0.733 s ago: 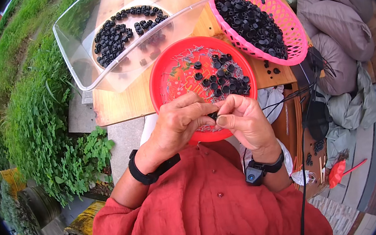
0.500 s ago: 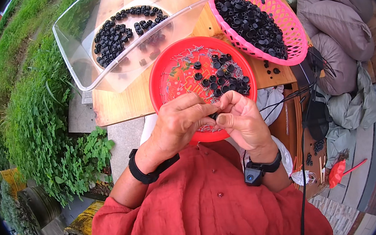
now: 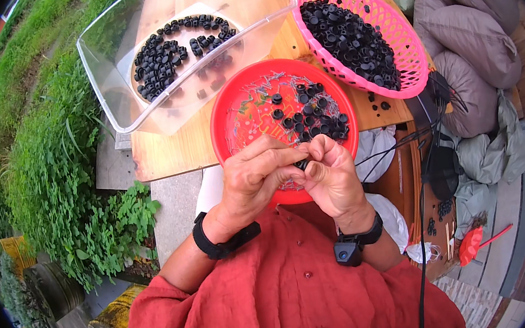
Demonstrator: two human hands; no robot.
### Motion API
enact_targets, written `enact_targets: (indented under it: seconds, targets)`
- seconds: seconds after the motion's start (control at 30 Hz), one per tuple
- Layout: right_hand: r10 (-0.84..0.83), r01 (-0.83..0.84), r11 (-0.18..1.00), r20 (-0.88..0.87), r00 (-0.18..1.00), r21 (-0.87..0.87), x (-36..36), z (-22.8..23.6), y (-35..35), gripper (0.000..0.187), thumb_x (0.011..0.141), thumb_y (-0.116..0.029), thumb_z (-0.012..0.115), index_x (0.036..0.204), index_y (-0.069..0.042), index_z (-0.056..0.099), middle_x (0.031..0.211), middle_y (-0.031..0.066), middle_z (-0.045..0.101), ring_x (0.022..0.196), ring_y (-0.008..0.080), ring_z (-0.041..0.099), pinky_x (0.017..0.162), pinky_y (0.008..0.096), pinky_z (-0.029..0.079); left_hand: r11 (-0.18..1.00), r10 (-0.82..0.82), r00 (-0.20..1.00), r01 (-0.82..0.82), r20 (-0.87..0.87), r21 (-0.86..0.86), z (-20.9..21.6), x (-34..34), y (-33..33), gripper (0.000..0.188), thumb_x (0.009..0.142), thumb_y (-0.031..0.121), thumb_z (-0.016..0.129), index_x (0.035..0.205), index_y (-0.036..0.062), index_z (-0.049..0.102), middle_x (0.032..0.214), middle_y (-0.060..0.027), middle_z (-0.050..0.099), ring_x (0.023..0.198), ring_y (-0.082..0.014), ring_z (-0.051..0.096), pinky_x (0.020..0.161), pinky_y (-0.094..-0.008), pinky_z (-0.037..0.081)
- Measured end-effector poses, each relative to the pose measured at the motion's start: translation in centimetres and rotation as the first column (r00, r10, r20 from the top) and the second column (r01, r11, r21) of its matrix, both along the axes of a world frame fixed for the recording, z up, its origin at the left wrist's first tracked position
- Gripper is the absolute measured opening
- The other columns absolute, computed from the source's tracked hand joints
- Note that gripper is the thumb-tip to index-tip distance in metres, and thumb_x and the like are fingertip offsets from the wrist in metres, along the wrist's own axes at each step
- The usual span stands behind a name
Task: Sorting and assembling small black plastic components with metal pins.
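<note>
My left hand point(image 3: 262, 172) and my right hand point(image 3: 334, 178) meet over the near part of a red round tray point(image 3: 221, 126). Between their pinched fingertips is a small black plastic cap point(image 3: 301, 165), mostly covered by the fingers. Both hands are closed on it. Beyond them in the tray lie several loose black caps point(image 3: 315, 116) at the right side, among scattered thin silver screws or pins point(image 3: 269, 84). What exactly the right fingertips pinch beside the cap is too small to make out.
A clear plastic bin point(image 3: 135, 123) with many black parts point(image 3: 157, 62) stands at the far left of the wooden table point(image 3: 164, 156). At the far right is a pink basket point(image 3: 414, 49) heaped with black caps point(image 3: 352, 40). Black cables point(image 3: 428, 164) hang beside the table's right edge.
Both hands stay together on the black cap, with the fingers shifting slightly. The tray and table sit a little lower in the view.
</note>
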State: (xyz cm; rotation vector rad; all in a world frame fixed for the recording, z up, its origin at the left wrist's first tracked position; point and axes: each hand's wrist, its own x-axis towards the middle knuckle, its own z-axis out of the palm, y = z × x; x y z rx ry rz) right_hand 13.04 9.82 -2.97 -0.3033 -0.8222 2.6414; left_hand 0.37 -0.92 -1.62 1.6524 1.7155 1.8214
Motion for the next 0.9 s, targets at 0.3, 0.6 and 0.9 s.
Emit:
enact_targets:
  seconds: [0.3,0.6,0.9]
  targets:
    - [-0.051,0.048,0.992,0.022,0.998,0.112,0.0,1.0,0.0,0.026,0.083,0.009,0.064,0.091,-0.007,0.045,0.097,0.0049,0.055,0.088,0.0123,0.057,0.078,0.0244,0.05,0.996,0.02,1.0,-0.018,0.022,-0.092,0.8,0.9,-0.4,0.037,0.069,0.012,0.079,0.102,0.0043,0.066,0.075,-0.0056,0.057,0.063,-0.016,0.054,0.055,-0.0296,0.045]
    - [-0.049,0.048,0.991,0.006,0.999,0.128,-0.1,0.5,-0.2,0.018,0.088,0.002,0.062,0.096,-0.006,0.047,0.101,0.0056,0.056,0.094,0.0125,0.056,0.084,0.0263,0.048,0.997,-0.013,0.999,0.016,0.04,-0.079,0.1,0.2,-0.2,0.035,0.069,0.01,0.079,0.101,0.0045,0.067,0.07,-0.0042,0.05,0.062,-0.0156,0.051,0.055,-0.0286,0.042]
    - [-0.055,0.042,0.99,0.089,0.995,0.136,0.1,1.9,-0.5,0.01,0.094,-0.007,0.058,0.103,-0.003,0.057,0.099,0.0068,0.063,0.089,0.0142,0.061,0.081,0.0291,0.05,0.987,-0.097,0.917,0.138,0.388,-0.077,-0.7,-0.3,-0.8,0.024,0.078,0.003,0.072,0.102,0.003,0.067,0.079,-0.0037,0.054,0.068,-0.0134,0.052,0.065,-0.0252,0.043]
